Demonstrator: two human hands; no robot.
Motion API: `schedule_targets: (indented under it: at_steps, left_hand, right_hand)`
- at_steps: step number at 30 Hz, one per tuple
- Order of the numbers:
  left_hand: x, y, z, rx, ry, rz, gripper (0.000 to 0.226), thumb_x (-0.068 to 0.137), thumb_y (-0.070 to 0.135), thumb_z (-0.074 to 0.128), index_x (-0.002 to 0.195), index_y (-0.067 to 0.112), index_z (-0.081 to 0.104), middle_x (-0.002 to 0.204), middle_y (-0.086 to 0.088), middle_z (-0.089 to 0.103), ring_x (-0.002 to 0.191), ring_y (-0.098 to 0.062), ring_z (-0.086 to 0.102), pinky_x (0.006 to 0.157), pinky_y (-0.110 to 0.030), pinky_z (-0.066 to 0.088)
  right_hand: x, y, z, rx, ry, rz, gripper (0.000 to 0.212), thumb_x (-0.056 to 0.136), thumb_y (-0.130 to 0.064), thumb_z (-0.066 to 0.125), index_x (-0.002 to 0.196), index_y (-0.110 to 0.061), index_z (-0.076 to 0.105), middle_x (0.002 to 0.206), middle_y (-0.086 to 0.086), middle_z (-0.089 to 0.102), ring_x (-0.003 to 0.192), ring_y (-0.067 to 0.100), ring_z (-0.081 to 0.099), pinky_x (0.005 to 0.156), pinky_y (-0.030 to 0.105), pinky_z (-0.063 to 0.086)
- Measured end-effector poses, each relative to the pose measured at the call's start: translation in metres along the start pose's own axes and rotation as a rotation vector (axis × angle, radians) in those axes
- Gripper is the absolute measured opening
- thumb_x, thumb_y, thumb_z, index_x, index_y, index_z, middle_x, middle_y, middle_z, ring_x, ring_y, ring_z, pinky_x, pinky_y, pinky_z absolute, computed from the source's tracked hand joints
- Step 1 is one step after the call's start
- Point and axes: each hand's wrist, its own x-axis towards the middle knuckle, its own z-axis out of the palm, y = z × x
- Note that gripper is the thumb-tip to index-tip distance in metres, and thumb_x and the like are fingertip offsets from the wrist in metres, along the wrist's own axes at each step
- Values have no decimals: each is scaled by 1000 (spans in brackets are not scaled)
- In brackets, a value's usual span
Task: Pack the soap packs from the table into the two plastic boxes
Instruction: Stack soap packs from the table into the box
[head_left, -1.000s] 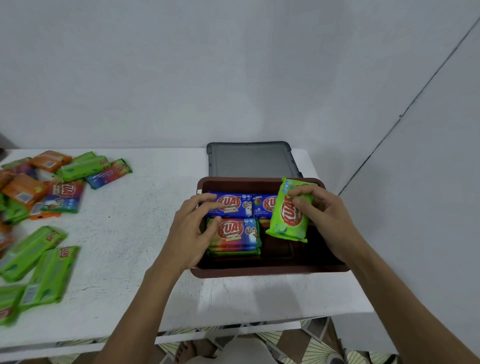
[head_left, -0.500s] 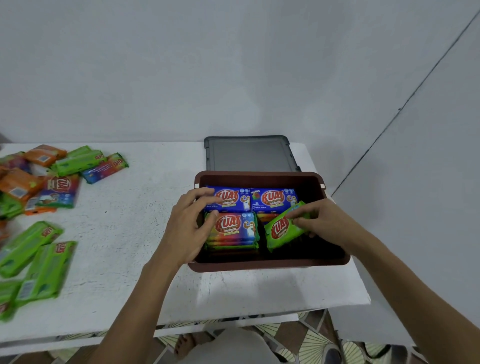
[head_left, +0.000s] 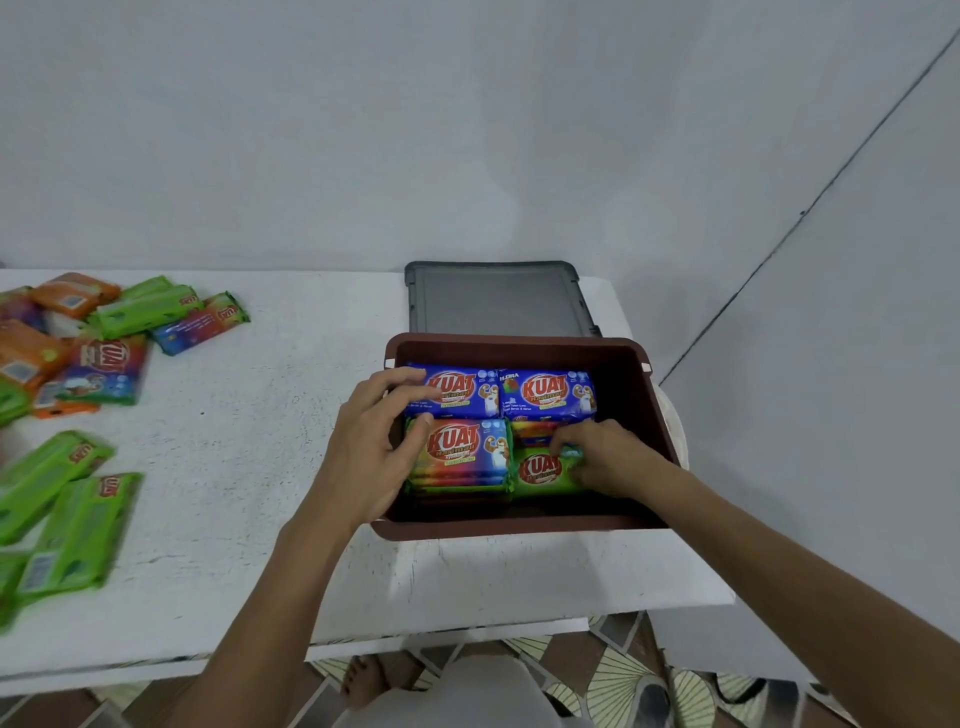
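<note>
Head view: a brown box (head_left: 641, 410) on a white tabletop (head_left: 260, 467) holds soap packs. The right hand (head_left: 608, 460), fingers curled, pinches a green soap pack (head_left: 540, 470) in the box's near right corner. The left hand (head_left: 374, 447) rests with fingers spread on neighbouring packs (head_left: 460, 452). Packs seem light, firm and slick, so grip the long edges. Loose packs (head_left: 72, 519) lie well left, and a grey lid (head_left: 493, 301) lies behind.

We have one wide-angle view only, worn on the head, looking forward and down over the white worktop (head_left: 249, 467); the brown box (head_left: 519, 526) sits near and central, the wall (head_left: 467, 130) fills the upper part, the floor (head_left: 597, 675) the bottom edge
</note>
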Motion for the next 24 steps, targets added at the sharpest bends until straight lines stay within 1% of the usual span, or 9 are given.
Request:
schedule_targets:
  at_steps: [4,8,10,14,18,20,22,23,24]
  left_hand:
    - [0,1,0,-2,0,-5,50,83,46,52,127,23,58,140,7,47,125,-4,41,86,-11,37]
    - [0,1,-1,-5,-6,8,50,83,46,53,127,23,58,140,7,47,124,-2,41,85,-10,37]
    - [0,1,-1,2,-11,10,50,83,46,52,127,24,58,140,8,47,124,-1,40,85,-9,36]
    - [-4,2,-2,12,3,22,47,85,46,53,128,27,57,141,10,44,122,8,38,81,-4,36]
    - [-14,-6,-13,28,57,8,39,90,49,51,122,29,60,139,11,44,120,20,31,82,1,30]
    - [-23,-20,-27,57,97,-7,32,93,45,50,119,31,62,137,12,46,121,14,35,86,3,28]
    - [-35,-39,-48,67,134,-46,26,96,38,52,118,30,63,132,14,48,123,4,41,93,2,27]
    - [-43,-53,-63,85,158,-77,25,96,36,53,117,28,64,129,13,50,121,2,44,95,1,27]
    - [-52,-66,-78,121,189,-105,26,96,36,52,117,27,65,127,11,52,119,-2,46,96,0,26]
  right_hand:
    - [0,-1,-1,-69,-37,-15,36,92,-20,63,127,-24,54,146,6,40,131,25,44,102,36,47]
    - [-6,-6,-5,-109,-113,-20,48,94,-24,61,139,-25,45,148,5,39,132,24,44,105,37,46]
    - [-11,-9,-10,-105,-102,-15,50,94,-26,61,140,-26,43,147,5,41,131,23,46,104,37,47]
    - [-21,-17,-24,-62,-31,-9,47,94,-33,60,138,-30,46,143,2,48,122,20,53,98,36,52]
    - [-30,-51,-44,124,74,-59,37,94,-36,58,130,-32,52,119,-2,65,94,10,66,79,31,60]
    - [-33,-81,-53,197,161,-135,32,95,-36,57,126,-34,53,106,-7,66,85,8,67,69,28,60]
    - [-30,-115,-54,224,263,-236,26,95,-34,56,121,-35,56,100,-10,67,81,4,65,63,19,55]
    - [-25,-135,-51,234,300,-292,23,95,-32,55,119,-35,58,98,-11,68,79,1,64,62,18,53]
    - [-18,-155,-45,250,326,-347,22,95,-31,56,116,-35,60,96,-11,69,78,0,63,64,20,54]
